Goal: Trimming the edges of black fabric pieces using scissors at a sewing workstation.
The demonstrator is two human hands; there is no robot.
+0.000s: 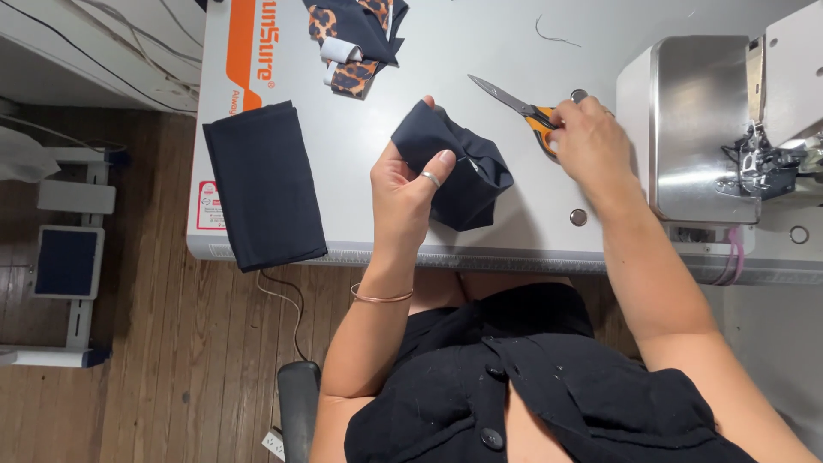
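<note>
Left hand [410,190] is clamped around a bunched-up piece of dark navy fabric [459,167], thumb pressed on top of it, lifted just over the counter [480,69] near the front edge. There's a ring on one finger and a thin copper bangle [380,297] on that wrist. Right hand [590,141] is off to the side, fingers curled down onto the orange handles of the scissors [525,108], which lie flat on the counter with the blades pointing away toward the upper left (can't tell if the fingers are actually through the loops).

Further out: a flat folded piece of the same dark cloth [264,184] lies at the left end of the counter, hanging slightly over the front edge. A leopard-print piece [353,39] with some white bits sits at the back. The sewing machine [729,129] stands at the right, just beside the right hand. A loose thread [555,34] lies near the back.
</note>
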